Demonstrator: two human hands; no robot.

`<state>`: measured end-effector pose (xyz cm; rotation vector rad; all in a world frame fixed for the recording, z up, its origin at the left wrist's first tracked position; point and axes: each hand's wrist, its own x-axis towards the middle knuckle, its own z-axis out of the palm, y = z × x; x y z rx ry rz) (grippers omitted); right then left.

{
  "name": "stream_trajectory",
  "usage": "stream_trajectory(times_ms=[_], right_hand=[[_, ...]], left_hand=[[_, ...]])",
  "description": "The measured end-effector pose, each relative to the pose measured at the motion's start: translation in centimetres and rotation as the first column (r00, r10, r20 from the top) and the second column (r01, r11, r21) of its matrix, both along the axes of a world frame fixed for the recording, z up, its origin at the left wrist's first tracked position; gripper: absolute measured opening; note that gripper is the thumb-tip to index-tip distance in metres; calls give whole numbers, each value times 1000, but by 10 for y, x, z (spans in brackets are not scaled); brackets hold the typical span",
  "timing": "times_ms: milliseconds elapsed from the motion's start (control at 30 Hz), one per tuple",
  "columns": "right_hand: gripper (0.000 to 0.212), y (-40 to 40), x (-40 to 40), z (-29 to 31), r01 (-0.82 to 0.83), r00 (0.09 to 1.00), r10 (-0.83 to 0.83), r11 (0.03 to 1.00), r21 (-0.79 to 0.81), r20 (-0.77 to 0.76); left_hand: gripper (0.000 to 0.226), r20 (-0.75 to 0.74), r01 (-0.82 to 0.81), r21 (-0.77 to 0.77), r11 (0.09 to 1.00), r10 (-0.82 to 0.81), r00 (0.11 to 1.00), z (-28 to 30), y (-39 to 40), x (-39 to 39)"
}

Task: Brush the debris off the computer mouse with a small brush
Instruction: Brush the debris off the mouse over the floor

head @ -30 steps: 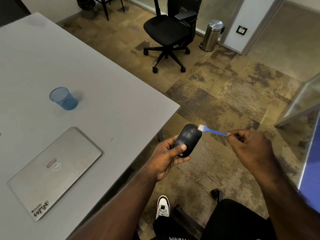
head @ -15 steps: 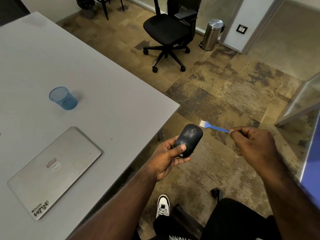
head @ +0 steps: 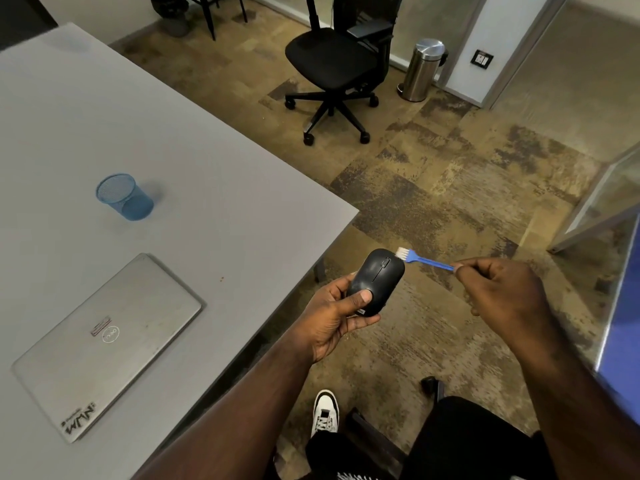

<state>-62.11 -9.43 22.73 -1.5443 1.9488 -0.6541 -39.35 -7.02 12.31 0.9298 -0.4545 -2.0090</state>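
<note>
brush [head: 420,259] back on mouse [head: 375,280], cup [head: 125,197]

A grey table [head: 207,174] holds a closed silver laptop [head: 107,344] and, well apart, a blue mesh pen cup [head: 125,197]. On the patterned carpet [head: 450,188] stand a black office chair [head: 334,64] and a steel pedal bin [head: 423,69].

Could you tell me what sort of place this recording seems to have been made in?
Most likely an office or meeting room. A closed laptop and a blue mesh pen cup sit on a large grey table, and a black swivel chair stands on patterned carpet near a steel pedal bin.
</note>
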Motion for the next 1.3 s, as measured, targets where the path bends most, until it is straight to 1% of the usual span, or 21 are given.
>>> stream_trajectory(times_ms=[67,133,167,200,267,333,400,467,567,633,733,833,900,1000,1067,1133,1200,1300], right_hand=[[19,-1,-6,-1,49,998,-50,998,-33,-38],[18,0,-6,1,41,999,-39,997,-70,33],[20,0,-3,2,8,998,-3,997,-78,65],[25,1,1,2,-38,996,44,996,-75,77],[29,4,5,3,-110,992,113,993,-45,54],[31,5,2,4,-122,992,123,992,-19,32],[31,4,-7,5,-115,992,115,993,8,44],[30,3,-13,4,-97,991,96,995,7,91],[23,3,-8,4,-61,974,60,998,1,219],[21,6,0,4,-103,965,91,994,35,246],[26,8,3,2,-152,966,128,984,93,223],[26,8,-1,1,-137,969,106,982,128,225],[25,8,-2,2,-117,970,91,987,106,225],[21,10,3,4,-123,985,115,991,60,133],[24,8,4,3,-64,996,63,998,25,57],[25,8,2,2,-12,1000,13,1000,-18,18],[21,8,2,3,-9,997,12,999,-47,70],[24,11,8,3,-120,986,118,993,8,121]], left_hand=[[53,7,1,2,1000,-1,1000,0,0,1],[53,13,1,0,1000,-1,1000,0,0,2],[52,16,1,-4,1000,0,1000,0,1,1],[52,20,2,-9,1000,-2,1000,0,1,1],[52,28,4,-15,1000,-3,1000,1,1,0],[52,40,-3,-16,1000,4,999,0,1,0],[52,56,-11,-17,1000,12,998,0,1,1],[53,71,-10,-19,1000,11,997,-1,1,2],[54,88,-3,-28,1000,6,996,-3,1,1],[55,99,0,-39,999,4,995,-3,1,0],[54,93,-9,-47,999,14,996,-3,1,0],[52,101,-14,-51,999,20,995,-3,0,1],[53,111,-10,-52,999,16,994,-3,0,1],[55,109,-4,-51,999,10,994,-4,0,2],[55,104,4,-44,999,1,995,-4,0,2],[54,103,7,-41,999,-3,995,-4,0,2],[53,98,3,-41,999,1,995,-4,0,3],[50,89,-8,-36,999,11,996,-4,0,3]])
